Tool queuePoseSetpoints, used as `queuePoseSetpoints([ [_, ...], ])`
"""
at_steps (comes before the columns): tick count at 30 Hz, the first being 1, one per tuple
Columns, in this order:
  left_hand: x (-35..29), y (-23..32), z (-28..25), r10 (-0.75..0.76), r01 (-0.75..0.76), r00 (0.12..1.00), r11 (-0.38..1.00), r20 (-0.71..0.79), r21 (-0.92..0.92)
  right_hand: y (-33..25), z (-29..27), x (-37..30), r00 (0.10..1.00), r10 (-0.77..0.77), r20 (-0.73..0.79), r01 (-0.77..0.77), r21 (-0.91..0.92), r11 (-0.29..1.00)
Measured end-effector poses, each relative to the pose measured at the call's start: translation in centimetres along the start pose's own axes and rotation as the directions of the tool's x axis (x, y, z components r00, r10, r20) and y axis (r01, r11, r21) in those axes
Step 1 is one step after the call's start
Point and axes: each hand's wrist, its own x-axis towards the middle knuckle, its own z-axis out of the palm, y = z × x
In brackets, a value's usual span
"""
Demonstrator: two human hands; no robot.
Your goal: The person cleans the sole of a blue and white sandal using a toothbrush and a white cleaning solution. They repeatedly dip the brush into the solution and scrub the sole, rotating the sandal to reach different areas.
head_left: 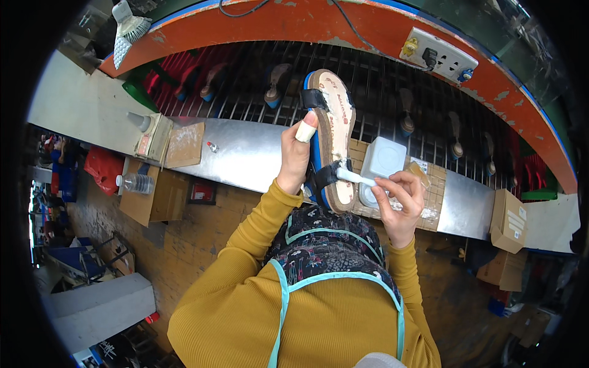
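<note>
My left hand [294, 156] is closed round the left edge of a sandal in the making [339, 132], its thumb wrapped in a pale covering. The sandal stands upright with its sole side toward me: a pale inner board with print, a brown rim and black strap ends [329, 174] folded over it. Blue material, apparently a shoe last, shows along its left side. Between the fingers of my right hand [402, 199] is a slim white brush [356, 177], its tip against the sandal by the lower strap. Behind that hand stands a white plastic container [384, 158].
A metal ledge [239, 153] runs before a slatted rack [245, 80] carrying several shoe lasts. Above it, an orange beam [343, 27] holds a socket strip [438, 56]. Cardboard boxes [508, 221] stand right; a clear bottle [136, 183] and scrub brush [130, 30] are left.
</note>
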Motion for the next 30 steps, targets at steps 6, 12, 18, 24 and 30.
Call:
queuePoseSetpoints([
  [6,0.3,-0.1,0.1,0.012,-0.012,1.000,1.000,-0.011,-0.015,0.5,-0.4,-0.5,0.999,-0.017,0.028,0.017,0.005,1.000],
  [12,0.7,0.0,0.2,0.007,-0.008,0.999,1.000,0.031,0.022,0.3,-0.4,0.3,0.995,0.094,-0.030,-0.084,0.239,0.967],
  [18,1.3,-0.1,-1.0,0.128,-0.128,0.990,0.992,-0.054,0.010,-0.6,-0.4,-0.7,0.992,0.125,-0.027,-0.123,0.058,0.991],
  [24,0.8,0.7,-1.1,0.383,-0.358,0.914,0.917,-0.138,0.177,-1.9,-0.4,-1.3,0.977,0.215,0.004,-0.214,0.115,0.970],
  [30,0.1,1.1,-0.9,0.466,-0.427,0.877,0.867,-0.114,0.257,-2.7,0.0,-1.2,0.993,0.107,-0.045,-0.111,-0.093,0.989],
])
